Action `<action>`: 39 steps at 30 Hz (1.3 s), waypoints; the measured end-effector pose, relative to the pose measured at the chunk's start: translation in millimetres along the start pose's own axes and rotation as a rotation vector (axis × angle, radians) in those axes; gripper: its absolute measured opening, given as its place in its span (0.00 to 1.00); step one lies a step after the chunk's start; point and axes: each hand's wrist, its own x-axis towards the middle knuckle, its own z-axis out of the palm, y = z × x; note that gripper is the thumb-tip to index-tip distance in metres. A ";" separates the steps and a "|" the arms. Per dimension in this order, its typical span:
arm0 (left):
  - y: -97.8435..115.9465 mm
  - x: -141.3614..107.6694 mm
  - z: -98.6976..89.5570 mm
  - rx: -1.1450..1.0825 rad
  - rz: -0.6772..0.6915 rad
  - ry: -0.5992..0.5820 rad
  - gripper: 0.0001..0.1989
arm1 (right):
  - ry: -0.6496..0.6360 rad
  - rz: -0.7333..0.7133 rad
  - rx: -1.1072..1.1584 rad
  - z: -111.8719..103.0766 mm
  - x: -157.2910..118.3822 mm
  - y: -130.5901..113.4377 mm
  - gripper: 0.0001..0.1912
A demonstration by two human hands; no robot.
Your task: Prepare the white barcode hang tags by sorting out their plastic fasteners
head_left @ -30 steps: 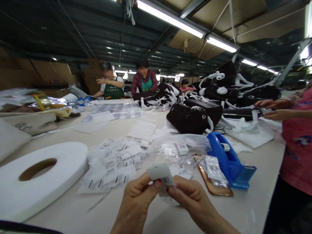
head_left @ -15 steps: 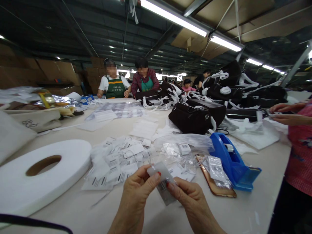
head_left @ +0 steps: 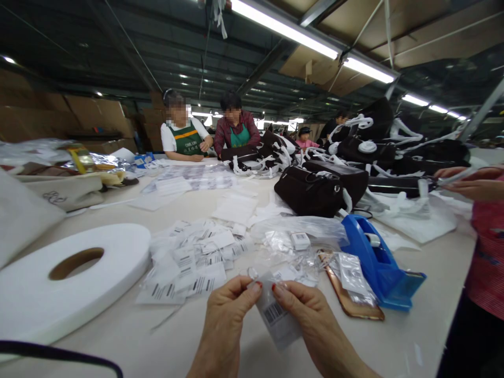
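A small clear plastic bag with a barcode label (head_left: 276, 316) hangs tilted between my hands at the bottom centre. My left hand (head_left: 232, 310) pinches its upper left edge between thumb and fingers. The upper right side of the bag is held by my right hand (head_left: 305, 310), thumb on top. Just beyond my left hand spreads a heap of barcoded tags in clear bags (head_left: 192, 262). Crumpled clear plastic and small tags (head_left: 289, 249) lie beyond my right hand.
On the left is a large white roll (head_left: 122, 262). A blue tape dispenser (head_left: 374, 262) stands on the right beside a copper-coloured phone case (head_left: 374, 313). Black bags (head_left: 309, 191) with white wrapping lie behind. Two people in green aprons (head_left: 187, 140) are across the table; a person's hands (head_left: 472, 182) show at right.
The small bag has turned, its barcode now showing clearly. Both my hands have shifted slightly right and down in view. The aproned person at left has brought their hands together.
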 end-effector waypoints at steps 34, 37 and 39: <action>-16.1 9.5 -10.5 0.267 0.015 0.040 0.08 | -0.058 0.037 -0.230 0.9 7.0 11.1 0.20; -14.9 9.1 -9.5 0.258 -0.003 0.037 0.08 | -0.020 -0.073 -0.361 -2.2 9.3 16.6 0.21; -13.5 8.9 -8.0 0.239 -0.027 0.034 0.08 | 0.010 -0.138 -0.431 -3.7 10.4 18.8 0.20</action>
